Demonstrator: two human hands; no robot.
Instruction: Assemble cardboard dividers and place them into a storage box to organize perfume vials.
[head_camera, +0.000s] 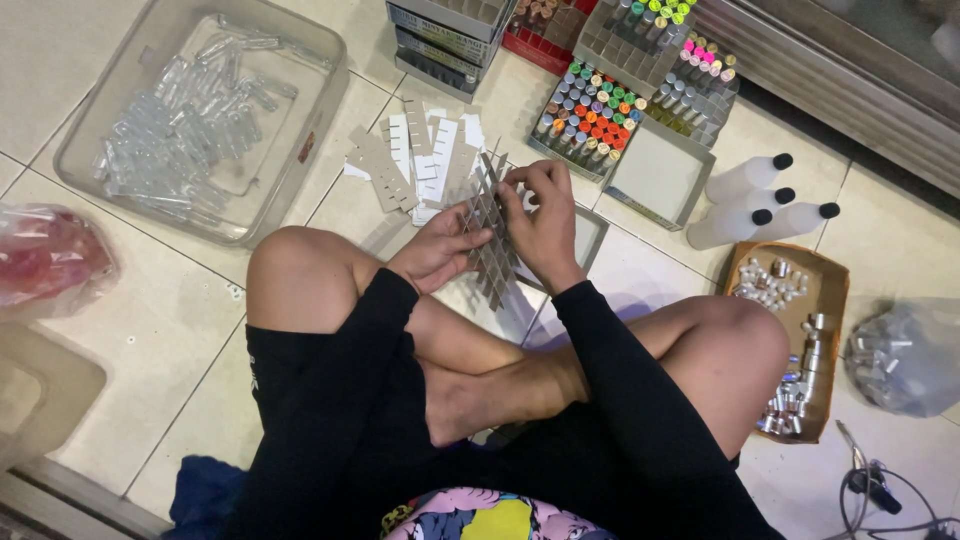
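Both hands, left hand (436, 250) and right hand (543, 222), clamp their fingers on a grey cardboard lattice divider (492, 240) held above the crossed legs, just before loose slotted cardboard strips (415, 160) on the tiled floor (150, 320).

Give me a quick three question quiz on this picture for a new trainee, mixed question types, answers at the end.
1. True or false: both the left hand and the right hand are on the cardboard divider grid.
2. Multiple choice: what lies in the clear plastic bin at upper left? A) clear empty vials B) white bottles C) metal caps
3. Fill in: the three white bottles lying on the floor have ___ caps.

Key: 1 true. 2 A. 3 black.
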